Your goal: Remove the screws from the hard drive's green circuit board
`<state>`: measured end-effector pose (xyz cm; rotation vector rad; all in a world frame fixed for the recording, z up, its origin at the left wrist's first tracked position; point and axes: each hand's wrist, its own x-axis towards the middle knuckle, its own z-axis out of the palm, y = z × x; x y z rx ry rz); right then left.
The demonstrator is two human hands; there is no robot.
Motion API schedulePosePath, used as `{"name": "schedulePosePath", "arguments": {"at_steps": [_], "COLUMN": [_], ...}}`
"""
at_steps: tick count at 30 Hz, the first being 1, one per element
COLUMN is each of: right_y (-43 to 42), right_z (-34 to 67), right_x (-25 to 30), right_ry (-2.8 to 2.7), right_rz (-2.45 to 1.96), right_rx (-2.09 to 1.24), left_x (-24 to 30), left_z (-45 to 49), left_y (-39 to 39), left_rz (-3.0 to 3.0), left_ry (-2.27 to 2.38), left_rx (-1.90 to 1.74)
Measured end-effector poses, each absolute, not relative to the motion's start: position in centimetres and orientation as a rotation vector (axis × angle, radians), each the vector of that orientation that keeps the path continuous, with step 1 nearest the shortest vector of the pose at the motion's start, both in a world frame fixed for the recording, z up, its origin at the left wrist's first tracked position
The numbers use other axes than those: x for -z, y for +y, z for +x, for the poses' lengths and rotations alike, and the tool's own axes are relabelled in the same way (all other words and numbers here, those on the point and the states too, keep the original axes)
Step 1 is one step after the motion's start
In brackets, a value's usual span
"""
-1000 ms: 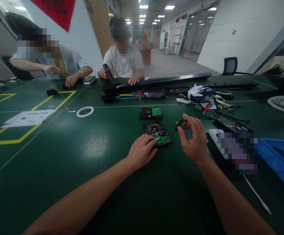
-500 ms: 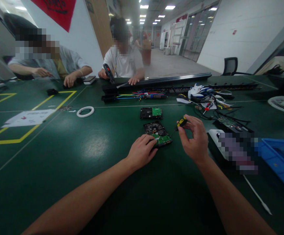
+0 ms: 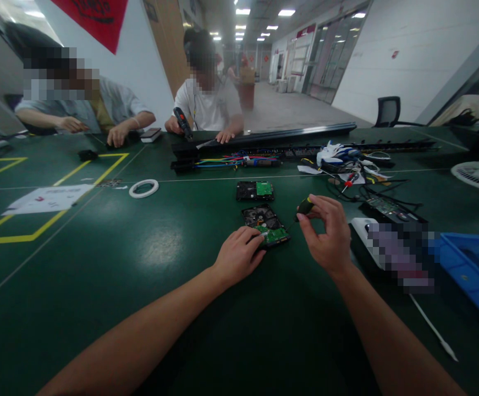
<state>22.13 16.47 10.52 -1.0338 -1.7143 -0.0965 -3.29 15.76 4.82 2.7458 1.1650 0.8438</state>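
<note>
A hard drive (image 3: 262, 216) lies with its green circuit board (image 3: 275, 235) facing up, slightly turned on the table. My left hand (image 3: 241, 250) grips its near left edge, fingers over the board and thumb low at the side. In my right hand (image 3: 325, 234) a screwdriver (image 3: 304, 206) with a dark green and yellow handle is pinched between thumb and fingers. Its thin shaft slants down left toward the drive's right edge; whether the tip touches a screw is too small to tell. Just beyond lies a second hard drive (image 3: 254, 191), flat, its green board partly showing.
A white tape roll (image 3: 144, 188) and a paper sheet (image 3: 49, 199) lie to the left. Gloves (image 3: 335, 154), cables and a red screwdriver (image 3: 350, 182) clutter the right, near a blue bin (image 3: 470, 269). Two people sit across the table behind long black rails (image 3: 305, 132).
The screwdriver's handle has rolled in my right fingers, showing more dark green and less yellow, and shifted slightly left. My left hand and the drives stay put.
</note>
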Motion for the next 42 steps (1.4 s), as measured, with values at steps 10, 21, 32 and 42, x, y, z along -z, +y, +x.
{"name": "schedulePosePath", "arguments": {"at_steps": [10,21,32,42], "right_y": [16.45,16.26,16.41,16.43], "right_z": [22.07,21.91,22.01,22.05], "right_x": [-10.72,-10.85,-10.64,-10.59], "right_ry": [-1.727,-1.720,-1.717,-1.709], "right_rz": [-1.024,-1.027,-1.032,-1.040], "right_rx": [0.157,0.148,0.140,0.130], "left_x": [-4.66,-4.67,-4.53,-4.36], "left_z": [-3.33,-3.35,-3.37,-3.36], "left_y": [15.79,15.67,15.77,15.90], "left_rz": [2.758,2.764,2.775,2.741], "left_ry": [1.175,1.183,1.192,1.173], "left_rx": [-0.846,-0.920,-0.909,-0.883]}}
